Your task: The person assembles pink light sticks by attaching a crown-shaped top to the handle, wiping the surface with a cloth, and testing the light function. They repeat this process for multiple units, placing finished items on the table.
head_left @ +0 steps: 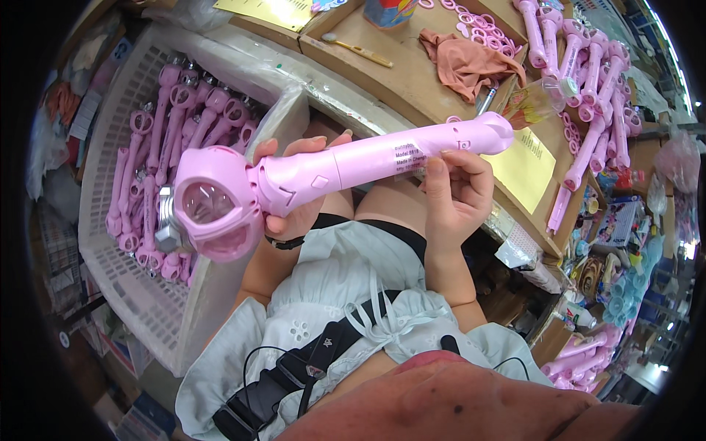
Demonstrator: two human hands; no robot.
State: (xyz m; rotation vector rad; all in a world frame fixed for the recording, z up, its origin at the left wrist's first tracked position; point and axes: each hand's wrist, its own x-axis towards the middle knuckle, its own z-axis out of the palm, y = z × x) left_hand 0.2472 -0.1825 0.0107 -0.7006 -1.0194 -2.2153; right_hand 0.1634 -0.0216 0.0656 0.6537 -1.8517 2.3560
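A pink toy wand lies across the view, tilted up to the right, with its wide round head at the left. My left hand is closed round the shaft just beside the head, supporting it from beneath. On the handle is a clear label with small dark print, its lower edge reaching past the handle. My right hand pinches the label's right end between thumb and forefinger, the other fingers curled. How much of the label sticks to the wand is hard to see.
A white plastic basket full of similar pink wands stands at the left. The wooden workbench ahead carries a brown cloth, a toothbrush, pink rings, a yellow sheet and a clear bottle. More wands are piled at the right.
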